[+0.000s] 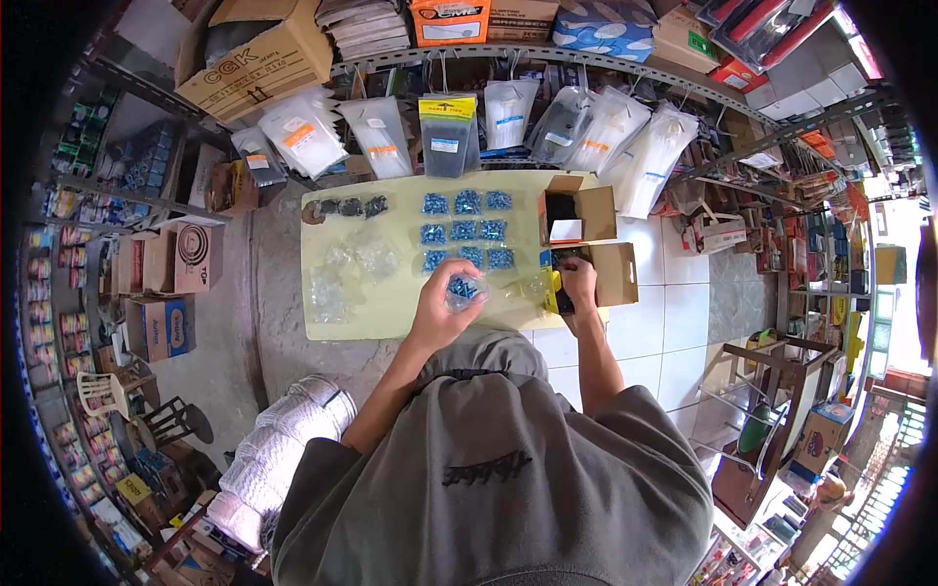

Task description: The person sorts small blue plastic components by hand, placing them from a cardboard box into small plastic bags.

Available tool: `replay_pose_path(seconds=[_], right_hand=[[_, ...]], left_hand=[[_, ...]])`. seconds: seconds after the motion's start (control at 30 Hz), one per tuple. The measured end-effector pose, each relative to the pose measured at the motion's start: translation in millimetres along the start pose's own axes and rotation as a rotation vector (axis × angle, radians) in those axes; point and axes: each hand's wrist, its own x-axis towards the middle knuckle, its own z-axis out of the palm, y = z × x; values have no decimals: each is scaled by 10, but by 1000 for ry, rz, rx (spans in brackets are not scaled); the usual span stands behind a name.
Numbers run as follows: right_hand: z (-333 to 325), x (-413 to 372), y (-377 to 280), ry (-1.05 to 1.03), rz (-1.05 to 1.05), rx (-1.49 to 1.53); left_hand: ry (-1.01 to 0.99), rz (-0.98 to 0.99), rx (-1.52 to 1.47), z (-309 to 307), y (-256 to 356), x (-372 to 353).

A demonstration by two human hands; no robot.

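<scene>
Among shelves (489, 49), at a pale table (410, 210): grips a clear bag of blue pieces (463, 290) in the left hand (442, 305), near similar packets (463, 231); dips the right hand (579, 280) into the nearer open box (614, 272), grip unclear. Probably drawing from the box; calls next for a steady bag.

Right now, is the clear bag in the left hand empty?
Not empty: blue pieces show inside the bag. How full it is, I cannot tell.

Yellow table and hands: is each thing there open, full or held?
Left hand: holding a bag
That bag: blue pieces inside
Right hand: at the near box
Near box: open
Far box: open
Blue packets: filled, three rows of three
Clear bags: in loose piles
</scene>
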Motion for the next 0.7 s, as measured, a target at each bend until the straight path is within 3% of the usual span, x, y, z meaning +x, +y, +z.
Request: replay_pose_path(seconds=[0.1,0.2,0.27,0.3,0.43,0.5,0.7], right_hand=[[-82,-175,-183,156,43,10],[-133,-300,-255,251,115,253],[-168,-361,-304,256,233,862],[-234,-422,-336,214,229,1018],[-396,-495,-451,270,301,1244],[-454,-459,-410,144,276,1514],[-603,-467,-627,44,288,1765]], left_hand=[[-34,-6,2,-9,-43,-11],[-43,-29,-26,19,-22,-18],[-63,-31,-18,29,9,-10],[-79,-34,-10,38,18,-7],[-99,-33,-17,71,-2,5],[-115,-25,-20,85,-3,16],[-139,-7,-32,122,18,40]])
